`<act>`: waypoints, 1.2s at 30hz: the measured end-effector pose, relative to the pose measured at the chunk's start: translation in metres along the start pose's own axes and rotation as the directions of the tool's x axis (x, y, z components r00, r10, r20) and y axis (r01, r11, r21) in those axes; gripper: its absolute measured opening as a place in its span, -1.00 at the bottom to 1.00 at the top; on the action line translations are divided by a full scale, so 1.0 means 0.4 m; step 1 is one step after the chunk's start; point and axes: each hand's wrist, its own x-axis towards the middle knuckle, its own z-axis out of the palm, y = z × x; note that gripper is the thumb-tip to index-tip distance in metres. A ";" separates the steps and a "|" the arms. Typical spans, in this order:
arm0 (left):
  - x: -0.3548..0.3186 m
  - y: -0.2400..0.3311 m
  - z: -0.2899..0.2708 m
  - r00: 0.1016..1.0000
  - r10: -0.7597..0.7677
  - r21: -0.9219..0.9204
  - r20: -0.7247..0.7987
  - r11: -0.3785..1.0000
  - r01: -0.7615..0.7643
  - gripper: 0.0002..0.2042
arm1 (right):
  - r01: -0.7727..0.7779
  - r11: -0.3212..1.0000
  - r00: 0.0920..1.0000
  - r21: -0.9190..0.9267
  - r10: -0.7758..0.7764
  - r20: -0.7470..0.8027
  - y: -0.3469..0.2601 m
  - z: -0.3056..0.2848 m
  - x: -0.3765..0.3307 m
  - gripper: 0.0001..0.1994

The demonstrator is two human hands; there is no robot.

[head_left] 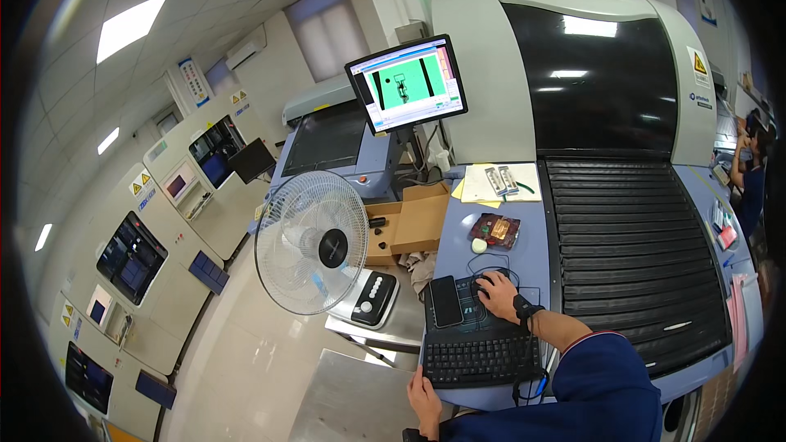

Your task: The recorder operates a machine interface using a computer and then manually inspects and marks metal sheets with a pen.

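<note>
My right hand (498, 298) lies over a dark computer mouse (481, 281), its fingers curved on it and mostly covering it. Below this is a black keyboard (481, 360) at the desk's near edge. At the keyboard's lower left corner rests my left hand (424, 401), fingers loosely extended along the edge, with nothing seen lifted in it. A black smartphone (446, 302) lies on the dark mat left of the mouse. Beyond the desk, a monitor (408, 84) shows a green picture with dark shapes.
A large machine with black rollers (630, 262) stands on the right. On the desk lie a dark red package (495, 231), a small whitish round item (479, 244) and white papers (483, 184). To the left are a fan (311, 241), a cardboard box (417, 219) and a metal surface (348, 401). Another person (752, 172) is far right.
</note>
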 end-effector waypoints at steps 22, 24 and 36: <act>0.015 0.003 -0.005 0.999 0.012 -0.033 -0.035 0.999 -0.013 -0.60 | 0.016 1.000 0.999 0.008 -0.016 -0.033 -0.004 0.008 0.014 -0.64; 0.015 0.004 -0.004 0.999 0.018 -0.032 -0.034 0.999 -0.019 -0.60 | 0.020 1.000 0.999 0.005 -0.020 -0.033 -0.002 0.008 0.013 -0.64; 0.012 0.006 -0.004 0.999 0.003 -0.042 -0.032 0.999 -0.004 -0.60 | 0.046 0.999 0.999 0.003 -0.046 -0.026 -0.004 0.001 0.014 -0.64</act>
